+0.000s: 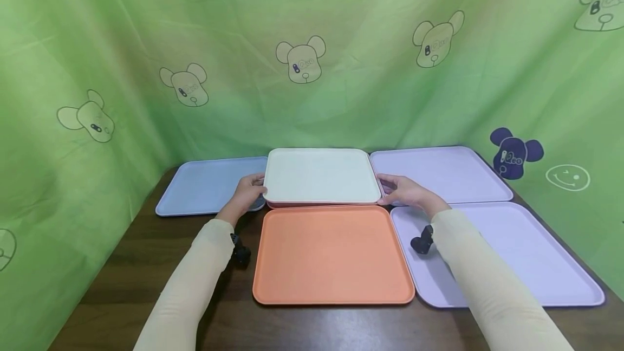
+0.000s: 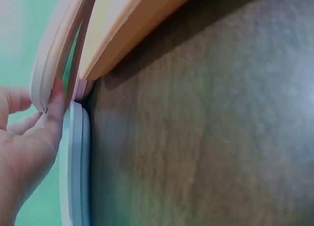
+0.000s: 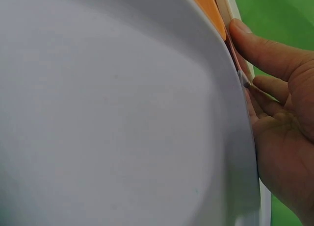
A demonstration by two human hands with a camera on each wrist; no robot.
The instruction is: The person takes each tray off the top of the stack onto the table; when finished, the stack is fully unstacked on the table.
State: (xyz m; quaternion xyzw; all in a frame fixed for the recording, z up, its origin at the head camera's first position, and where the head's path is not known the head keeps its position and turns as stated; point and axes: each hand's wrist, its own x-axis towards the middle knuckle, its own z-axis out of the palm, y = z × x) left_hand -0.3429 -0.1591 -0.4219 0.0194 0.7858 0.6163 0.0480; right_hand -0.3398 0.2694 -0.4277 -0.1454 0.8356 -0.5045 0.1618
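A white tray [image 1: 322,175] lies level at the back middle, over a pinkish-red tray [image 1: 312,205] whose front edge shows beneath it. My left hand [image 1: 247,193] grips the white tray's left edge; in the left wrist view, thumb and fingers pinch the rim [image 2: 43,84], with a gap below it. At the opposite edge, my right hand [image 1: 402,189] holds the tray's right side near the front corner. In the right wrist view, a purple tray partly hides the fingers of that hand [image 3: 282,93]. Whether another tray is gripped with the white one I cannot tell.
An orange tray [image 1: 333,256] lies in front on the dark wooden table [image 1: 131,259]. Blue trays [image 1: 209,186] are stacked at the back left. Purple trays lie at the back right [image 1: 439,172] and front right [image 1: 526,253]. A green curtain [image 1: 234,26] hangs behind.
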